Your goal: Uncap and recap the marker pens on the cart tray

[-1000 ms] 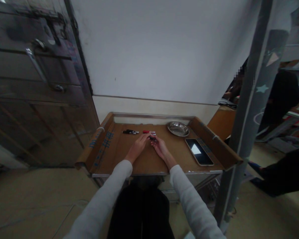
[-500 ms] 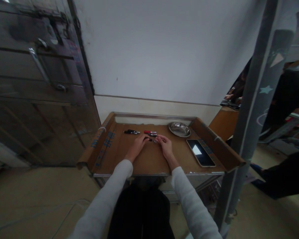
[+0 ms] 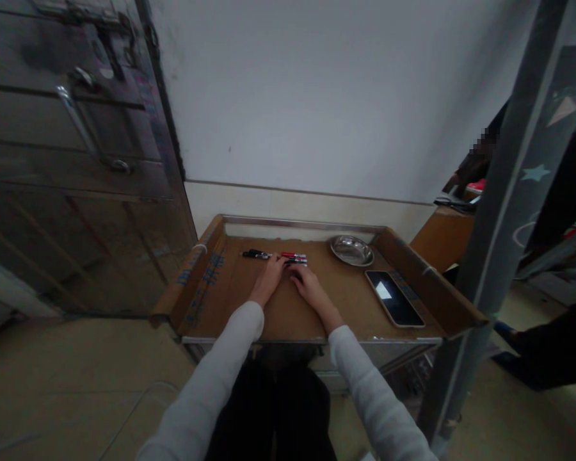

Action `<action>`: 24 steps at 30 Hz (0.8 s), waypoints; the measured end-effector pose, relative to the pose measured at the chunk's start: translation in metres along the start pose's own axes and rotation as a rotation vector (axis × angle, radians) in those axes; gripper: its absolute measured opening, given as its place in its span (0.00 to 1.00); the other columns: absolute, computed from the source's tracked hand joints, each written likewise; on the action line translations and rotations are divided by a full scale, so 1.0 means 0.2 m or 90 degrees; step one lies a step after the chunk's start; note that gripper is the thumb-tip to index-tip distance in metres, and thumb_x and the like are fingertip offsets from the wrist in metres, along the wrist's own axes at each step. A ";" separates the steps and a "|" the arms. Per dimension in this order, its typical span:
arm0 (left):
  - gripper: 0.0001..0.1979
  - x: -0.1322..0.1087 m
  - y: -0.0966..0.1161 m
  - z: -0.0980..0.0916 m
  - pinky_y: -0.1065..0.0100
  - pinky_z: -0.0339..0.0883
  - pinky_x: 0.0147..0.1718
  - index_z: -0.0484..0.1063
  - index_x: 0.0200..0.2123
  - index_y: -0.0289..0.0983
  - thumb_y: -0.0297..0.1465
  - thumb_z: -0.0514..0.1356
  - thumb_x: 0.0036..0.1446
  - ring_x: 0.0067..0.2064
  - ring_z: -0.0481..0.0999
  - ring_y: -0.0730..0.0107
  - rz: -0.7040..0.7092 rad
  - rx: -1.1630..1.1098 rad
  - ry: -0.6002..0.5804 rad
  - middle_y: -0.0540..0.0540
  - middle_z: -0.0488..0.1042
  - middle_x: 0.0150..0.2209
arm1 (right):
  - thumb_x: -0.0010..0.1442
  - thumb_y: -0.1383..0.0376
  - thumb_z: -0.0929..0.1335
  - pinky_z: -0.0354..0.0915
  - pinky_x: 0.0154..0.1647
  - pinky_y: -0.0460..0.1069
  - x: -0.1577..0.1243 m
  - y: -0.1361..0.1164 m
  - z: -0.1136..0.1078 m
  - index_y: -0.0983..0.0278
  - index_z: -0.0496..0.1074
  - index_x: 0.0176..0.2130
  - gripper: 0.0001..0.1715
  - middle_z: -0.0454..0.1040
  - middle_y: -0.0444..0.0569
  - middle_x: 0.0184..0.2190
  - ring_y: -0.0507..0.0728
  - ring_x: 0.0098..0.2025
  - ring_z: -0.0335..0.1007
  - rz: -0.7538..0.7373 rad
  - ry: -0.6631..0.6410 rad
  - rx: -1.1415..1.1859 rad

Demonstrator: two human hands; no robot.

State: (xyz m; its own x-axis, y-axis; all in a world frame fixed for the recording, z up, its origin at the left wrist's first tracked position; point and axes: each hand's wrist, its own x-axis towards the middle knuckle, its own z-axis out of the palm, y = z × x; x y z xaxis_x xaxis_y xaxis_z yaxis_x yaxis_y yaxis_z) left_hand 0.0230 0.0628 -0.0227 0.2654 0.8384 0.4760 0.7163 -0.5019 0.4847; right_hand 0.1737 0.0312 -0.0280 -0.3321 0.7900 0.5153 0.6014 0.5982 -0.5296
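Note:
On the cardboard-lined table, my left hand has its fingers closed at the near side of a small row of pens, apparently on a dark pen that is mostly hidden. My right hand is curled beside it, fingertips close to the left ones; what it pinches, if anything, is hidden. Just beyond the fingers lie a red pen and a black pen, side by side. Several black pens lie together left of my left hand.
A round metal dish stands at the back right of the cardboard. In front of it lies a phone. Raised cardboard edges flank the table. A grey post rises at right, with a person in dark clothes beyond it.
My right hand has moved left and closer to my left hand. The pen held between both hands before is now mostly hidden at the row. The view has shifted slightly.

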 end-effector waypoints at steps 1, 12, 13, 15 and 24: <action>0.12 0.00 0.00 0.00 0.65 0.67 0.45 0.70 0.42 0.36 0.21 0.51 0.58 0.42 0.71 0.69 -0.003 -0.009 0.011 0.45 0.68 0.41 | 0.57 0.68 0.64 0.60 0.50 0.54 -0.01 0.02 0.00 0.63 0.68 0.44 0.14 0.71 0.53 0.44 0.58 0.48 0.65 0.013 0.032 -0.040; 0.04 -0.05 0.03 -0.02 0.64 0.66 0.47 0.70 0.35 0.37 0.27 0.56 0.57 0.44 0.70 0.67 0.087 -0.076 -0.066 0.46 0.68 0.39 | 0.60 0.62 0.63 0.56 0.43 0.53 -0.08 0.04 -0.05 0.63 0.73 0.36 0.10 0.71 0.53 0.36 0.60 0.41 0.62 0.168 0.071 -0.261; 0.03 -0.04 0.03 -0.02 0.64 0.65 0.47 0.70 0.34 0.37 0.27 0.56 0.57 0.44 0.70 0.67 0.082 -0.077 -0.066 0.46 0.68 0.39 | 0.60 0.62 0.63 0.56 0.42 0.53 -0.07 0.04 -0.06 0.62 0.72 0.36 0.10 0.71 0.53 0.37 0.60 0.41 0.62 0.179 0.069 -0.271; 0.03 -0.03 0.01 0.00 0.64 0.65 0.46 0.69 0.33 0.37 0.26 0.56 0.57 0.43 0.70 0.67 0.071 -0.081 -0.061 0.47 0.68 0.38 | 0.60 0.63 0.63 0.55 0.42 0.52 -0.06 0.02 -0.07 0.63 0.72 0.37 0.09 0.71 0.53 0.38 0.61 0.42 0.62 0.211 0.071 -0.302; 0.06 -0.01 0.03 -0.01 0.65 0.65 0.45 0.66 0.36 0.37 0.22 0.52 0.58 0.41 0.69 0.69 0.014 -0.054 -0.016 0.46 0.66 0.39 | 0.62 0.66 0.61 0.52 0.42 0.51 0.01 -0.01 -0.06 0.65 0.68 0.39 0.09 0.72 0.53 0.39 0.59 0.43 0.63 0.232 0.079 -0.350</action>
State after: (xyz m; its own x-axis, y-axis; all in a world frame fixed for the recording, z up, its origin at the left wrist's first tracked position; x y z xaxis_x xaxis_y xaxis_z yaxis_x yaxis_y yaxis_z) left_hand 0.0255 0.0572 -0.0204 0.2973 0.8311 0.4700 0.6535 -0.5360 0.5344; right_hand 0.1813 0.0297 -0.0179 0.0289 0.8873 0.4602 0.9530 0.1145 -0.2806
